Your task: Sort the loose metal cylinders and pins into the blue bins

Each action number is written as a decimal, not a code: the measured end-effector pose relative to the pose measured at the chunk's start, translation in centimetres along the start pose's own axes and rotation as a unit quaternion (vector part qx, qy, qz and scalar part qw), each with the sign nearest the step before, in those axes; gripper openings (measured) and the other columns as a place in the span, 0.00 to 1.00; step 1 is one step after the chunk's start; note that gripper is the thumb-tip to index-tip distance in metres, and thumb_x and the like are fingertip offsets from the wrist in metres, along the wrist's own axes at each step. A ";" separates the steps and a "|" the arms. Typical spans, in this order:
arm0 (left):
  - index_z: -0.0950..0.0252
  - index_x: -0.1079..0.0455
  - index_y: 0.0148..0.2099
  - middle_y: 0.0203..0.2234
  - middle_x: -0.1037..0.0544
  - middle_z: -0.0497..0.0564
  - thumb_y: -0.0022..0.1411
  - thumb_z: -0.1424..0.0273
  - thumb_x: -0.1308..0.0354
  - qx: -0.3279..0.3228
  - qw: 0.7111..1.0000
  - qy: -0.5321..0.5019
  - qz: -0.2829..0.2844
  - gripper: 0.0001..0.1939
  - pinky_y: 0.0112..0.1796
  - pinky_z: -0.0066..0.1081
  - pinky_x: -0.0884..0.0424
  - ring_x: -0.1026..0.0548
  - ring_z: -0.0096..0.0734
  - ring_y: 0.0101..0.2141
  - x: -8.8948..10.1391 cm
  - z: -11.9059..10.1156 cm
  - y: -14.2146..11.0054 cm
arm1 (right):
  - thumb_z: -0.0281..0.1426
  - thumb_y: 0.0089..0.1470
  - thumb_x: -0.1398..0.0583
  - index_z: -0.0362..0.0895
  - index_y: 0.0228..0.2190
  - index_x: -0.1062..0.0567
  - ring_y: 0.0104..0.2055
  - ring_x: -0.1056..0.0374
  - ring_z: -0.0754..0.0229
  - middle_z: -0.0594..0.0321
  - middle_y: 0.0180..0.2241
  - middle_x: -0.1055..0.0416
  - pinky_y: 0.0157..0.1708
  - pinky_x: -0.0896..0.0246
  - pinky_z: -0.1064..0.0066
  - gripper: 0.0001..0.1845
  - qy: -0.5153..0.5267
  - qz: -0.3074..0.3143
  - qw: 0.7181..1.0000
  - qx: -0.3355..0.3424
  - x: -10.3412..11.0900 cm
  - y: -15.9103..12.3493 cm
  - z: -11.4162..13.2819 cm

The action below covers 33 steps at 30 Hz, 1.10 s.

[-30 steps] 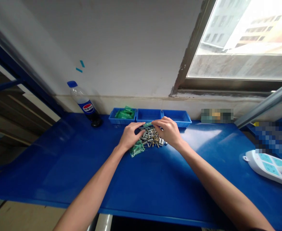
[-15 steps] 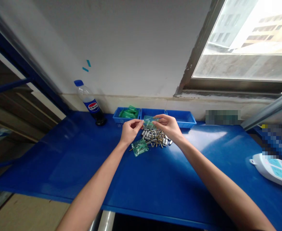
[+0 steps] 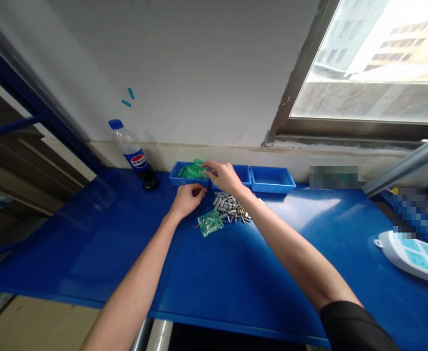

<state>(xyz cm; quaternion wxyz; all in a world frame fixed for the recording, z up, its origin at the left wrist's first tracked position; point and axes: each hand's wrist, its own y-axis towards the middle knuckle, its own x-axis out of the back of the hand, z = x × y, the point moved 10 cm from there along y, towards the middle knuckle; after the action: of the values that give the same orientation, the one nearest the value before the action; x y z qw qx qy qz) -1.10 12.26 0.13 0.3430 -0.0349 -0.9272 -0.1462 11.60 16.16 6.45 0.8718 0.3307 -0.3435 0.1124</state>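
Note:
My right hand (image 3: 223, 175) reaches over the left blue bin (image 3: 175, 180), its fingertips pinched on a green plastic bag (image 3: 198, 165) at the top of the pile there. In front of that bin, my left hand (image 3: 188, 199) hovers low with thumb and fingers curled together; I see nothing in it. To its right, a heap of small silver cylinders and brass-coloured pins (image 3: 230, 207) is spread on the table, partly covered by my right wrist. A filled green bag (image 3: 210, 223) with metal parts inside lies flat at the heap's near left edge.
Beside the left bin stand a middle blue bin (image 3: 241, 171), partly hidden by my hand, and a right blue bin (image 3: 272, 180). A cola bottle (image 3: 137, 158) stands at the back left. On the right of the blue table (image 3: 236, 282) lies a white compartment box (image 3: 411, 258).
Both hands held a flat green bag between them above the heap. My right hand has since moved left to the left bin, and my left hand has drawn slightly left and down.

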 end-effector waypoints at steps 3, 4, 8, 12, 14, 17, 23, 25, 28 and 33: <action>0.65 0.18 0.39 0.30 0.15 0.52 0.65 0.61 0.41 -0.004 1.000 -0.008 0.029 0.14 0.33 0.30 0.29 0.19 0.39 0.32 -0.5 0.0 0.0 | 0.29 0.66 0.40 0.47 0.50 0.20 0.43 0.22 0.55 0.58 0.45 0.17 0.43 0.34 0.69 0.13 -0.066 0.028 0.997 0.013 -0.4 0.0 0.7; 0.65 0.18 0.39 0.29 0.16 0.52 0.66 0.60 0.41 -0.006 0.999 -0.014 0.044 0.15 0.33 0.30 0.30 0.19 0.39 0.31 -0.7 0.0 0.0 | 0.29 0.67 0.42 0.47 0.49 0.20 0.44 0.22 0.54 0.57 0.46 0.18 0.43 0.35 0.69 0.13 -0.091 0.038 0.995 0.023 -0.6 0.1 1.1; 0.65 0.20 0.33 0.25 0.18 0.52 0.66 0.55 0.41 -0.014 0.994 -0.024 0.102 0.20 0.28 0.29 0.35 0.22 0.36 0.27 -1.5 -0.2 -0.4 | 0.29 0.69 0.45 0.46 0.50 0.21 0.43 0.24 0.54 0.55 0.46 0.19 0.40 0.40 0.68 0.15 -0.172 0.067 0.981 0.059 -1.4 0.3 2.6; 0.65 0.22 0.32 0.23 0.21 0.51 0.65 0.52 0.40 -0.016 0.989 -0.025 0.145 0.21 0.26 0.28 0.40 0.26 0.32 0.25 -1.8 -0.6 -1.0 | 0.26 0.67 0.46 0.44 0.48 0.22 0.41 0.26 0.54 0.54 0.41 0.19 0.39 0.44 0.67 0.14 -0.235 0.093 0.963 0.097 -2.6 0.3 3.8; 0.65 0.22 0.32 0.23 0.22 0.51 0.62 0.50 0.37 -0.014 0.982 -0.024 0.188 0.22 0.26 0.28 0.40 0.28 0.31 0.24 -2.1 -1.0 -1.4 | 0.26 0.67 0.45 0.44 0.47 0.22 0.40 0.27 0.54 0.54 0.39 0.19 0.40 0.45 0.67 0.13 -0.252 0.109 0.955 0.111 -3.1 0.1 4.3; 0.64 0.22 0.36 0.24 0.23 0.49 0.50 0.48 0.28 -0.005 0.968 -0.007 0.252 0.24 0.26 0.28 0.38 0.27 0.32 0.26 -2.5 -1.6 -2.2 | 0.27 0.67 0.45 0.45 0.48 0.23 0.40 0.27 0.53 0.54 0.39 0.19 0.39 0.46 0.66 0.13 -0.258 0.111 0.956 0.086 -3.1 0.2 4.2; 0.63 0.24 0.38 0.28 0.24 0.48 0.37 0.53 0.22 -0.012 0.949 0.060 0.308 0.29 0.28 0.29 0.38 0.27 0.34 0.29 -3.0 -2.3 -2.8 | 0.26 0.66 0.46 0.45 0.46 0.23 0.41 0.26 0.49 0.52 0.38 0.19 0.38 0.46 0.64 0.13 -0.282 0.052 0.958 -0.003 -2.7 0.7 3.8; 0.64 0.25 0.38 0.28 0.24 0.48 0.40 0.53 0.22 -0.010 0.948 0.053 0.314 0.28 0.29 0.30 0.37 0.27 0.34 0.29 -3.3 -2.1 -2.8 | 0.25 0.65 0.46 0.45 0.45 0.23 0.43 0.26 0.49 0.53 0.38 0.19 0.40 0.45 0.64 0.13 -0.273 0.044 0.961 0.012 -3.1 0.7 4.4; 0.65 0.25 0.37 0.26 0.24 0.48 0.44 0.53 0.24 -0.008 0.950 0.027 0.310 0.25 0.30 0.30 0.37 0.28 0.34 0.29 -3.5 -1.7 -2.7 | 0.25 0.65 0.45 0.45 0.45 0.23 0.44 0.27 0.50 0.54 0.39 0.19 0.42 0.45 0.65 0.12 -0.256 0.021 0.966 0.014 -2.7 0.6 4.7; 0.65 0.26 0.36 0.26 0.24 0.47 0.48 0.56 0.26 -0.016 0.971 -0.063 0.232 0.21 0.29 0.28 0.37 0.28 0.32 0.29 -1.9 -1.9 -1.6 | 0.28 0.67 0.46 0.44 0.45 0.22 0.45 0.30 0.50 0.52 0.40 0.20 0.44 0.43 0.64 0.12 -0.237 -0.066 0.969 0.023 -0.3 0.9 4.9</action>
<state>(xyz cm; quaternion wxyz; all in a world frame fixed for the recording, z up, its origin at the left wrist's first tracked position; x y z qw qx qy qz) 1.25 10.22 -0.14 0.3081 -0.2636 -0.9110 -0.0754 8.45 13.60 9.41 0.7629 0.3899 -0.5154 -0.0187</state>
